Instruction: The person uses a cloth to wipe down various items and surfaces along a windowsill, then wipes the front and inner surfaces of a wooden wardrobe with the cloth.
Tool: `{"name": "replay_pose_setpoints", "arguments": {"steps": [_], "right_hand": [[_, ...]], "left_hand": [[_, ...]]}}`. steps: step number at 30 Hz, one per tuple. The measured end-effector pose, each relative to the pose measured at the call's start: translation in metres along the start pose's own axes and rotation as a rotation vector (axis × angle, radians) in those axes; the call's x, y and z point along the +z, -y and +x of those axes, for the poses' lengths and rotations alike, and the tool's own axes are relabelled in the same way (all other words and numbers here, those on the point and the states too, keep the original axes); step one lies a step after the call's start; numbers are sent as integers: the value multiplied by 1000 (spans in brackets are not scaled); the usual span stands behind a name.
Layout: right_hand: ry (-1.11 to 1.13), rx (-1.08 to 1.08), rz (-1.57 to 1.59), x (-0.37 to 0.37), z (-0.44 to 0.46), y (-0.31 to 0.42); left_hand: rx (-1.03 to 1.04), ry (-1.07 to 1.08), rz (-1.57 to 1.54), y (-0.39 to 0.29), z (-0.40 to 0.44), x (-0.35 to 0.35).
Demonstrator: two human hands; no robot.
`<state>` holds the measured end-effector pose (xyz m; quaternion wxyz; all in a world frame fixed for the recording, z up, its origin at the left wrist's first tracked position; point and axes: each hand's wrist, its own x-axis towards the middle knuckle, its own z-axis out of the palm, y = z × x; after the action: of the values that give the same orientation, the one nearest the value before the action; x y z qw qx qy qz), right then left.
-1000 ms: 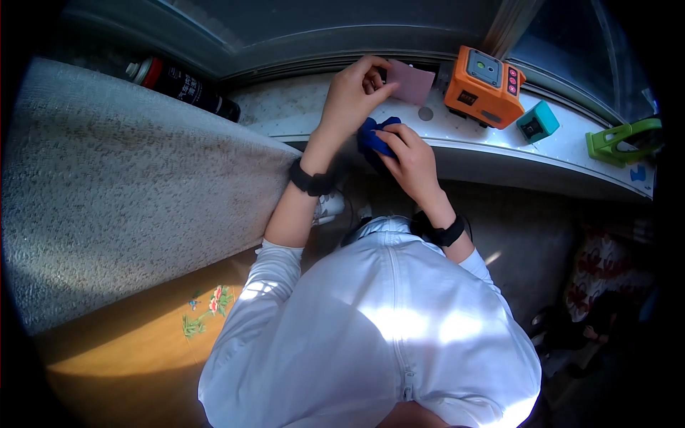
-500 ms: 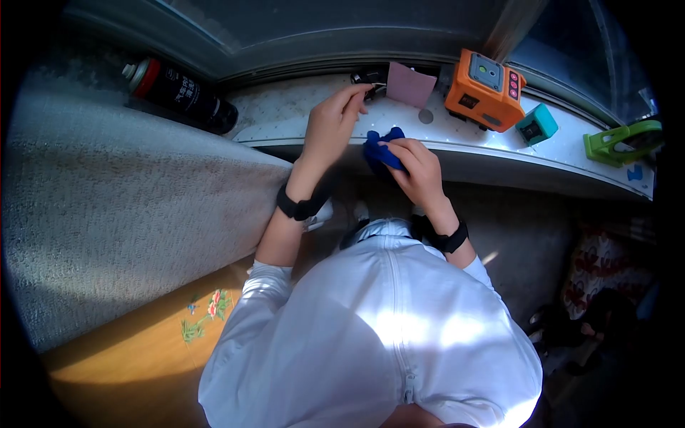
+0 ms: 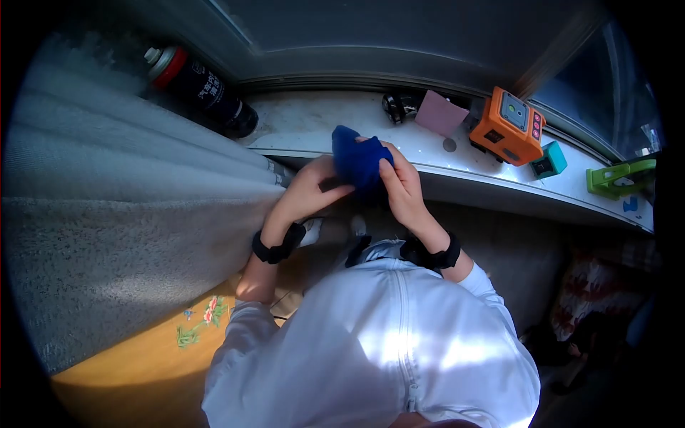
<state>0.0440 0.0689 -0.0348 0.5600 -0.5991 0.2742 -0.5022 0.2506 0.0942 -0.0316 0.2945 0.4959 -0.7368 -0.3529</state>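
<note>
A crumpled dark blue cloth (image 3: 359, 160) is held up between my two hands, just in front of the windowsill edge. My right hand (image 3: 405, 191) grips its right side, with the thumb pressed on the front. On the lower left, my left hand (image 3: 312, 189) is around the cloth, its thumb pointing right beneath it and its fingertips partly hidden behind the fabric. Beyond the hands, a shiny black object (image 3: 397, 108) of unclear kind lies on the sill beside a pink square sheet (image 3: 441, 113).
On the windowsill (image 3: 300, 118) stand an orange device (image 3: 508, 127), a small teal box (image 3: 549, 160) and a green-framed item (image 3: 619, 178). A round coin-like disc (image 3: 449, 145) lies near the sheet. A black spray can (image 3: 207, 93) leans at left by a grey curtain (image 3: 135, 235).
My left hand has left the black object by the pink sheet and come down to the blue cloth. My right hand has raised the cloth slightly leftward. The view has shifted.
</note>
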Motion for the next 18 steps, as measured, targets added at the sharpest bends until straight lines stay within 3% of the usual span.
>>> {"name": "replay_pose_setpoints", "arguments": {"steps": [2, 5, 6, 9, 14, 17, 18], "right_hand": [[-84, -11, 14, 9, 4, -5], [-329, -10, 7, 3, 7, 3], [-356, -2, -38, 2, 7, 1], [-397, -4, -184, 10, 5, -6], [-296, 239, -378, 27, 13, 11], [-347, -136, -1053, 45, 18, -18], [-288, -73, -1100, 50, 17, -25]], "left_hand": [[-59, -34, -90, 6, -9, 0], [-273, -129, -480, 8, -19, -12], [-187, -180, -511, 10, -18, -15], [-260, -276, -543, 19, -11, -19], [-241, -366, -287, 14, -2, -24], [-209, -351, -128, 17, -1, -32], [-205, -347, -87, 13, -2, -33]]}}
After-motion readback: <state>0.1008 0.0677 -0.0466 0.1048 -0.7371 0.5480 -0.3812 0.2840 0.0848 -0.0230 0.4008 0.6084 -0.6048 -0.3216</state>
